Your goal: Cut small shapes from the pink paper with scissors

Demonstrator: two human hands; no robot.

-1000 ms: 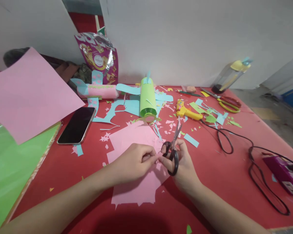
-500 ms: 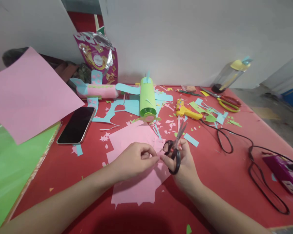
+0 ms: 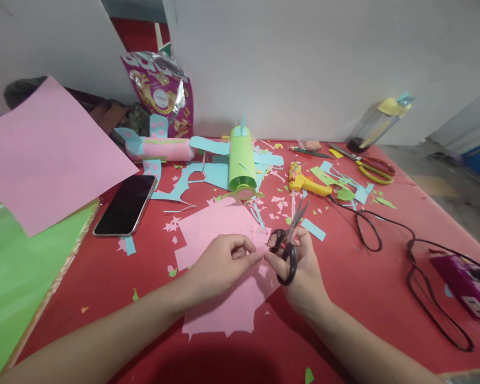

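Note:
My left hand (image 3: 228, 264) pinches a small piece of pink paper (image 3: 263, 249) between thumb and fingertips. My right hand (image 3: 302, 269) has black-handled scissors (image 3: 290, 242) hooked on its fingers, the blades pointing up and away from me and slightly apart. Its thumb and fingertip also meet at the small pink piece, close to the left fingertips. Under both hands lies a pink sheet (image 3: 216, 314) with jagged cut edges. Beyond it stands a green paper airplane model (image 3: 242, 154) with blue wings, and left of that a pink paper airplane model (image 3: 168, 149).
A phone (image 3: 126, 205) and a large pink sheet (image 3: 56, 160) are at the left. On the right are a yellow glue gun (image 3: 308, 184), its black cord, larger scissors (image 3: 374, 168), a power strip (image 3: 464, 288) and a bottle (image 3: 378, 125). Paper scraps litter the red tabletop (image 3: 360, 320).
Both hands have shifted slightly to the right, still meeting at the small pink piece. The scissors have tilted a little to the right. Objects on the table stay put.

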